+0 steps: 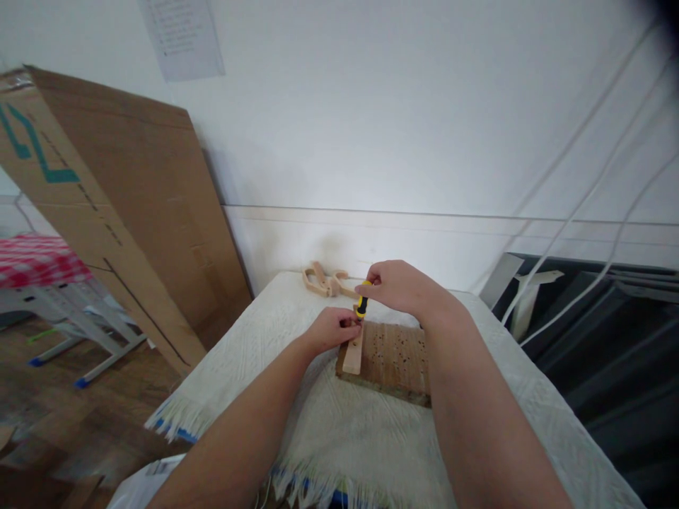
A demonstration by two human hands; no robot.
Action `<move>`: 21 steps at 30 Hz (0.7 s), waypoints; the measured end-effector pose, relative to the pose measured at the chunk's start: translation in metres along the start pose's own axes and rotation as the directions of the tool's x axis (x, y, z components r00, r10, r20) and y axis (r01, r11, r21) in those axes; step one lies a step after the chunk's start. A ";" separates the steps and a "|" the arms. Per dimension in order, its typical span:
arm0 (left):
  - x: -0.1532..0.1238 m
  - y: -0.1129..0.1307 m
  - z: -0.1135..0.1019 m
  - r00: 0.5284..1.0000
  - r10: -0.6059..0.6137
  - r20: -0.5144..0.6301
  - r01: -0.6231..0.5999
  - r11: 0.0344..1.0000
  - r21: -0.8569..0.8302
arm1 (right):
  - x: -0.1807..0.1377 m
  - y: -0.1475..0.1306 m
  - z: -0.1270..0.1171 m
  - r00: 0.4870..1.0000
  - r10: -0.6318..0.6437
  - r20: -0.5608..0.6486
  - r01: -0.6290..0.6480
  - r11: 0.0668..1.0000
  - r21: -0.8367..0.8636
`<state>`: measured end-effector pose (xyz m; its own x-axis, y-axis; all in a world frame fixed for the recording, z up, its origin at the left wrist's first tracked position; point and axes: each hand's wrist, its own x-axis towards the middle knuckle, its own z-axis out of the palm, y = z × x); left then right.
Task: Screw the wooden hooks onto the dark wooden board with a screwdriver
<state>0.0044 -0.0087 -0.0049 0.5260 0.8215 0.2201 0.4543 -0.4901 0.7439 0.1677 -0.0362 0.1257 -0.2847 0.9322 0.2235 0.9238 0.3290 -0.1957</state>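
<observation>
My right hand (395, 284) is closed around the handle of a yellow and black screwdriver (362, 305), which points down at a narrow light wooden strip (353, 358). The strip lies along the left side of a brown wooden board (395, 357) dotted with small holes. At the far part of the strip, my left hand (333, 329) has its fingers pinched together beside the screwdriver's lower end. Whatever sits between those fingertips is too small to make out. The screwdriver's tip is hidden near them.
Behind the board, light wooden pieces (320, 281) with curved shapes lie by the wall. A white fringed cloth (254, 367) covers the table. A tall cardboard box (138, 184) leans at the left. White cables (576, 215) hang at the right above dark folded material (599, 339).
</observation>
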 end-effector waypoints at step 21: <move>-0.006 0.005 -0.025 0.943 -0.054 0.329 0.174 0.921 -0.348 | -0.010 -0.004 -0.014 0.998 -0.006 0.063 0.007 1.000 -0.016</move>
<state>-0.0145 -0.0089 0.0134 0.7079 0.7052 -0.0404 0.2598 -0.2067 0.9433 0.1701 -0.0493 0.1374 -0.3058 0.9379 0.1640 0.9258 0.3331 -0.1785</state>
